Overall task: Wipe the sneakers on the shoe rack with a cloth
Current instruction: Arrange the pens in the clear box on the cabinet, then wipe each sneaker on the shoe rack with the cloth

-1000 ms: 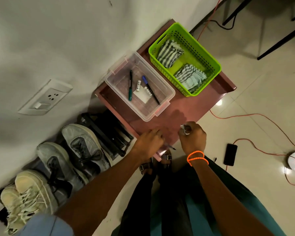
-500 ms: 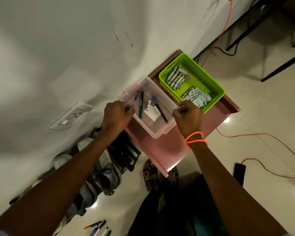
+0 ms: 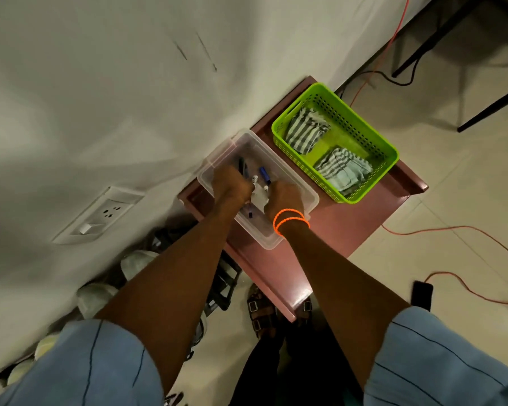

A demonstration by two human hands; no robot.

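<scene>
Both hands are seen lowered into the clear plastic storage box (image 3: 279, 183) on the pink worktop (image 3: 329, 230) against the wall, among marker pens (image 3: 265, 174) and a white slip of paper (image 3: 258, 199). The left hand (image 3: 230, 184) and the right hand (image 3: 283, 197), banded at the wrist with orange cords (image 3: 289, 219), are turned knuckles-up, so whether anything is gripped or the fingers are merely curled cannot be told. The striped grey-and-white folded cloths (image 3: 305, 130) lie untouched in the bright green perforated plastic basket (image 3: 364, 133) just beside the box. The pale sneakers (image 3: 94, 297) are ranged on the low dark shoe rack (image 3: 220, 288) to the left, largely hidden behind the left forearm. Wiping is judged not yet begun. The step is best served if the pens are left settled inside the box, one cloth is lifted cleanly from the basket without dragging its neighbour, and it is carried low to the rack.
</scene>
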